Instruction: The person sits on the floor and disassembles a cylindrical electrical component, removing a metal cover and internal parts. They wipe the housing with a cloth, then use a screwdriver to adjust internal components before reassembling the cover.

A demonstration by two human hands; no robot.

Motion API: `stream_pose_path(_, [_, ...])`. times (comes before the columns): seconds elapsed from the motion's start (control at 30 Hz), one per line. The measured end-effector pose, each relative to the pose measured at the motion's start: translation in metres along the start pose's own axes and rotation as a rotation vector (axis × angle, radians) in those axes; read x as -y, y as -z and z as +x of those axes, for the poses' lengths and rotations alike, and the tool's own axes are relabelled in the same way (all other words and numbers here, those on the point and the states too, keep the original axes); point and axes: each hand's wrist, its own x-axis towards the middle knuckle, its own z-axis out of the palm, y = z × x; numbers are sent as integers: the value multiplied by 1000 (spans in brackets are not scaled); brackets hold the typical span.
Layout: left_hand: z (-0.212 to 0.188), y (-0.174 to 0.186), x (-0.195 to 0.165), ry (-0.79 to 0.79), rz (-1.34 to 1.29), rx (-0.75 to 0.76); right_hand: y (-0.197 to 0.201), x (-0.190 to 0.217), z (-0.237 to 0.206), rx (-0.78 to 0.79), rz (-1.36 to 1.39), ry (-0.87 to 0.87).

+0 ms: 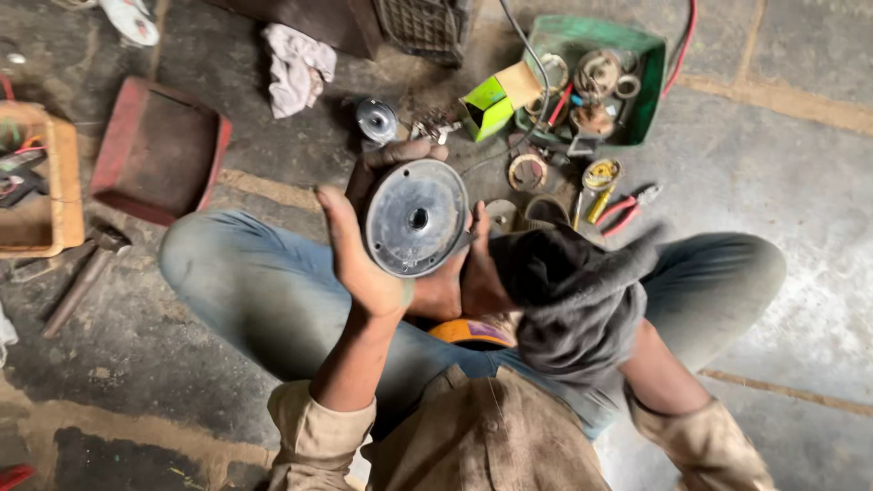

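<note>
Seated cross-legged on a concrete floor [800,200], at mid-floor. Round metal cover [416,217] held upright above the lap, flat face toward the camera, small centre hole visible.

Left hand [359,259]: wrapped around the cover's left rim, palm against the edge, fingertips showing at the top rim. Closed on the cover.

Right hand [482,273]: against the cover's lower right edge, clutching a dark rag [573,291] that drapes over the right knee. Exact finger position under the rag not discernible.

Handling, as judged: cast or pressed metal, stiff, moderately heavy, dusty surface, possibly greasy and prone to slipping. Best gripped at the rim from two opposite sides; centre bore and face best kept free. Not fragile, but a drop onto concrete likely to dent the rim.

Surroundings: green tray [650,55] of rings and parts toward the far right of the floor; red-handled pliers [627,207] just beside the right knee; hammer [86,268] at the left edge; red tray [159,150] beyond the left knee; white cloth [296,65] at the far edge.
</note>
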Motion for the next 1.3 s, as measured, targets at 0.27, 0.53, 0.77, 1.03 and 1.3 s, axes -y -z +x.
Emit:
stream_pose_path(0.27, [26,-24,-26,268,-835,80,3,-88,-28,-565,854,-203])
stream_pose_path(0.53, [-2,-48,-17,140,-459,-21,-4,-131,-33,-612,734,-278])
stream_pose_path(0.77, [-37,-58,-13,-114,3,276,-35,-134,1,-406,1144,-384])
stream_pose_path(1.03, [-31,23,80,-164,508,442,-51,-145,-13,-259,1375,-894])
stream_pose_path(1.3, [-49,136,197,-124,866,772,-28,-216,-29,-247,1383,-876])
